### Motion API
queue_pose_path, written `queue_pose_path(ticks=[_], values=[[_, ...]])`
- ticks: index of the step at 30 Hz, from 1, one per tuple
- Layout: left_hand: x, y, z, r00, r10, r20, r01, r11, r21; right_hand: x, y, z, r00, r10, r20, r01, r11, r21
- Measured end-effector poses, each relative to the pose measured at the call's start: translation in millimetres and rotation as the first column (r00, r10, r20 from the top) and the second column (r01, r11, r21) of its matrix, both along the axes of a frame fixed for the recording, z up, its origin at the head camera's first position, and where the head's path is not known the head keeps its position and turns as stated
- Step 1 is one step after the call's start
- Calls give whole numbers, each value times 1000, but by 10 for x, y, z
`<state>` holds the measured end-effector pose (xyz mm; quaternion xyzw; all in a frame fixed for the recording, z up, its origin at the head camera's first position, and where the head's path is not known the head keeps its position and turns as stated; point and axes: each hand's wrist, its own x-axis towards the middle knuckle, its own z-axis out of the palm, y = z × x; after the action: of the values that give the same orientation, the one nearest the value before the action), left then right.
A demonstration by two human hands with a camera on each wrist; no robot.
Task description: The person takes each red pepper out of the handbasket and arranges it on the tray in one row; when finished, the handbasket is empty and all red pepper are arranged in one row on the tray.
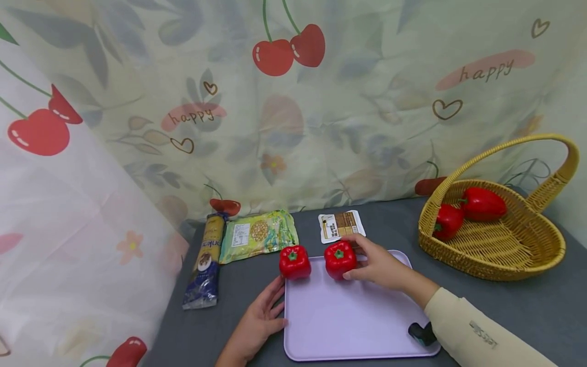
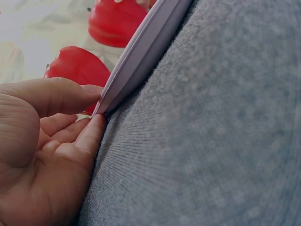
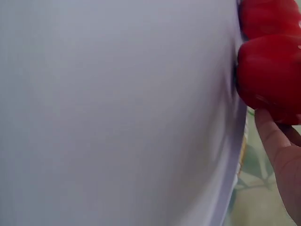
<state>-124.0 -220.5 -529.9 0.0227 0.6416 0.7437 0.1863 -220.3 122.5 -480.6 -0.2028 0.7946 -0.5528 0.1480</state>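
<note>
Now, the right hand (image 1: 378, 262) has a red pepper (image 1: 340, 260) gripped between thumb and fingers, at the far edge of the lilac tray (image 1: 353, 318)! A second pepper (image 1: 295, 263) sits just beside it, by the far-left corner. The left hand (image 1: 258, 315), fingers relaxed, touches the tray's left edge. Across to the right, two more red peppers (image 1: 483, 204) lie in a wicker basket (image 1: 500, 250).

We see the right hand (image 1: 378, 262) holding a red bell pepper (image 1: 340, 261) at the far edge of a lilac tray (image 1: 353, 326), with a second pepper (image 1: 295, 262) near it at the far left corner. The left hand (image 1: 258, 318) touches the tray's left edge. Beyond, we find a small pouch (image 1: 341, 227), a green packet (image 1: 260, 235) and, farther left, a long blue-and-yellow packet (image 1: 205, 262). On our right stands a wicker basket (image 1: 486, 266) (its arched handle (image 1: 548, 191) rising high) with two more peppers (image 1: 483, 205) inside
</note>
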Motion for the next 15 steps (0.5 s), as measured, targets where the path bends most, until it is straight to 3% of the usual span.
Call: queue_pose_path(ticks=[5, 15], values=[[2, 5, 4, 1000, -2, 2, 2, 1000, 3, -22, -79, -31, 999, -32, 25, 32, 999, -2], [-14, -21, -52, 999, -21, -33, 22, 999, 25, -52, -270, -96, 1000, -10, -5, 10, 998, -63]])
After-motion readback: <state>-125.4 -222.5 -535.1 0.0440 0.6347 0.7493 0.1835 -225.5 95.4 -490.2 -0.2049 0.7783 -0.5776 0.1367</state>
